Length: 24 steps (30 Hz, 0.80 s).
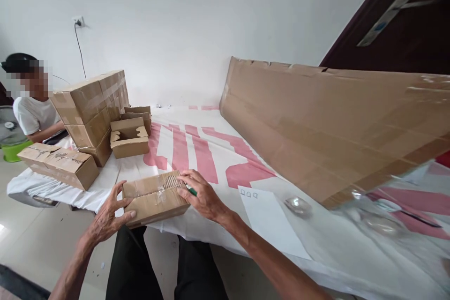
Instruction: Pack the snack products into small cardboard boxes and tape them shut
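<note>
A small brown cardboard box (pixel 154 206) lies at the table's near edge, with tape across its top. A patch of bare corrugation shows at the far right of its lid. My left hand (pixel 112 213) grips the box's left end, thumb on the near side and fingers at the far corner. Over the right end is my right hand (pixel 200 194), its fingers bent around a slim green tool (pixel 191 190). Most of that tool is hidden by the hand, so its kind cannot be made out.
Left stand stacked taped boxes (pixel 87 108), an open box (pixel 130 138) and a long closed box (pixel 59 164). A person (pixel 33 103) sits beyond. Rightward lie white paper (pixel 270 220), a clear plastic-wrapped item (pixel 298 206) and a large leaning cardboard sheet (pixel 316 126).
</note>
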Each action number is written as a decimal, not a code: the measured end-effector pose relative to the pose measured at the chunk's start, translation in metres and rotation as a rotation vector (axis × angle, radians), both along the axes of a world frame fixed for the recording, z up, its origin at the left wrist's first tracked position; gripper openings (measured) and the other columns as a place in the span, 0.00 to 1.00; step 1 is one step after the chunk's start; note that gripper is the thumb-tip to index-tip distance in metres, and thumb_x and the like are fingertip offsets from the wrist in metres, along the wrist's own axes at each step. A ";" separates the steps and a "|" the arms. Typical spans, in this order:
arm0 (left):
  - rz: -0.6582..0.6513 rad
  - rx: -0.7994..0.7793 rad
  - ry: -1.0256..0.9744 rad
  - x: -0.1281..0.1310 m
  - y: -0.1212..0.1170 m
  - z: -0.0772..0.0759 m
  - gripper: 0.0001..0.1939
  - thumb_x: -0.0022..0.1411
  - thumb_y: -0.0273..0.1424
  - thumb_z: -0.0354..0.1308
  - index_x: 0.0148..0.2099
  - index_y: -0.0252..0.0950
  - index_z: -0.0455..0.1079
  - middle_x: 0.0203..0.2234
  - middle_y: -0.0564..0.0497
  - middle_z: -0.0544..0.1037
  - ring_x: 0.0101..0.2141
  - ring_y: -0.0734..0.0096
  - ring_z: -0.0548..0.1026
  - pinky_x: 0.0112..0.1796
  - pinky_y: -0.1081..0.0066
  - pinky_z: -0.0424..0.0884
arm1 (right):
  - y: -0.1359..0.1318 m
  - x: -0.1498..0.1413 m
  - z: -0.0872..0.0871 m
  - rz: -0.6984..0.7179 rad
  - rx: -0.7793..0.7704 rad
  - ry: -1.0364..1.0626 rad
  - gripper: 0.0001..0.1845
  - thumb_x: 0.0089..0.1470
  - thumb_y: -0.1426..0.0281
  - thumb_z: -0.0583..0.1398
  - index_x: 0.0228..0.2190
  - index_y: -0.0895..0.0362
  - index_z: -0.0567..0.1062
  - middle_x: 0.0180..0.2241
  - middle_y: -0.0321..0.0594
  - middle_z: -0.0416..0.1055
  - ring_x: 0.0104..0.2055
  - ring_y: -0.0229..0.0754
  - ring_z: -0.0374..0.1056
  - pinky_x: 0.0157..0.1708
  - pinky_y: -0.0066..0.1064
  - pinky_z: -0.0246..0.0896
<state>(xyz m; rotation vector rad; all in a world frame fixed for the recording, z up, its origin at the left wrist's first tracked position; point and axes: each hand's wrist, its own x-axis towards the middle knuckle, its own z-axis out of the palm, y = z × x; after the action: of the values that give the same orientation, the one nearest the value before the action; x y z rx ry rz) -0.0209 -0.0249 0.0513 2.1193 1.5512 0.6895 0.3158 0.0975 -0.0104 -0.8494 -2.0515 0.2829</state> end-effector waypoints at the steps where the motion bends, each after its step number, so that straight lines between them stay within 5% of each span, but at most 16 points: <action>1: 0.003 0.010 -0.006 -0.001 -0.002 -0.001 0.29 0.72 0.56 0.53 0.62 0.45 0.79 0.76 0.43 0.52 0.71 0.35 0.61 0.67 0.46 0.66 | -0.005 -0.006 0.007 0.007 0.054 -0.052 0.15 0.68 0.64 0.59 0.52 0.54 0.78 0.53 0.50 0.74 0.57 0.54 0.71 0.57 0.48 0.70; 8: 0.032 0.045 -0.111 -0.006 -0.002 -0.008 0.29 0.73 0.54 0.53 0.66 0.47 0.75 0.79 0.46 0.47 0.73 0.36 0.58 0.68 0.43 0.64 | -0.027 -0.017 0.028 -0.003 0.243 -0.221 0.09 0.62 0.74 0.64 0.44 0.54 0.77 0.46 0.47 0.75 0.47 0.52 0.70 0.46 0.45 0.69; 15: 0.116 -0.001 -0.244 -0.008 0.020 -0.002 0.33 0.75 0.52 0.50 0.74 0.46 0.63 0.71 0.41 0.64 0.69 0.45 0.65 0.60 0.53 0.74 | -0.037 -0.023 0.037 -0.011 0.355 -0.173 0.06 0.62 0.77 0.64 0.36 0.54 0.74 0.39 0.44 0.75 0.42 0.49 0.69 0.42 0.41 0.65; 21: 0.153 -0.021 -0.240 0.006 0.028 0.005 0.37 0.70 0.53 0.56 0.75 0.47 0.60 0.67 0.41 0.68 0.65 0.45 0.69 0.58 0.52 0.74 | -0.036 -0.022 0.050 0.194 -0.036 -0.054 0.09 0.65 0.75 0.61 0.31 0.53 0.74 0.36 0.39 0.77 0.39 0.42 0.73 0.41 0.34 0.67; 24: 0.164 -0.058 -0.248 0.010 0.028 0.004 0.41 0.67 0.54 0.59 0.77 0.48 0.57 0.67 0.42 0.66 0.66 0.44 0.67 0.58 0.52 0.74 | -0.035 -0.022 0.061 0.164 -0.254 -0.108 0.02 0.62 0.72 0.65 0.36 0.53 0.78 0.38 0.39 0.80 0.40 0.43 0.75 0.41 0.33 0.68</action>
<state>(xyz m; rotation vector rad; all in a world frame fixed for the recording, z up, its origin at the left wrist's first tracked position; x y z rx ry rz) -0.0108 0.0028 0.0548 1.8011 1.5970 0.9137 0.2937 0.0630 0.0503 -0.8638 -2.2219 0.6099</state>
